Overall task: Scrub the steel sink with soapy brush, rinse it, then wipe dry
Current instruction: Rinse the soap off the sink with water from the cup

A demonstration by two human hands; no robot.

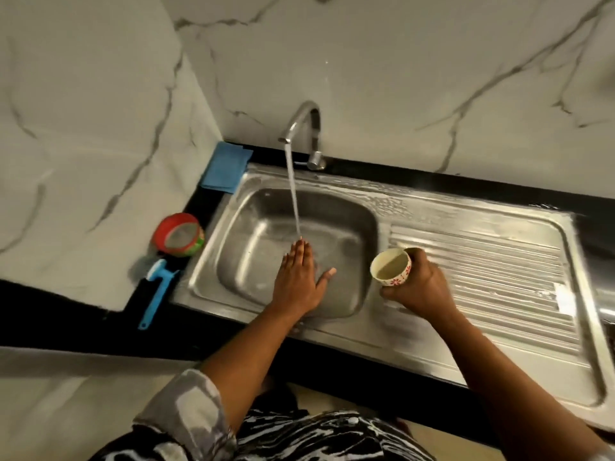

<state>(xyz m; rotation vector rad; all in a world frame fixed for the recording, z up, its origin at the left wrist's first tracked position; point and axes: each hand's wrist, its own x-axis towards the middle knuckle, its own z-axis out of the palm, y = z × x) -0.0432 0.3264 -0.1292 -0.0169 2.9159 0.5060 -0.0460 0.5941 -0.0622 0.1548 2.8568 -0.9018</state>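
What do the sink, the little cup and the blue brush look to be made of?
Sink: steel, by its grey sheen and pressed ridges. Cup: likely glazed ceramic, cream with red flowers; possibly melamine. Brush: probably plastic, uniformly bright blue.

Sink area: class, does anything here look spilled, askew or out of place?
Nothing stands out. Water from the tap falls inside the sink by the left hand; the right hand grips the cup.

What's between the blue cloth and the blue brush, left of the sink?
Head view: a round red-rimmed tub stands between the blue cloth and the blue brush.
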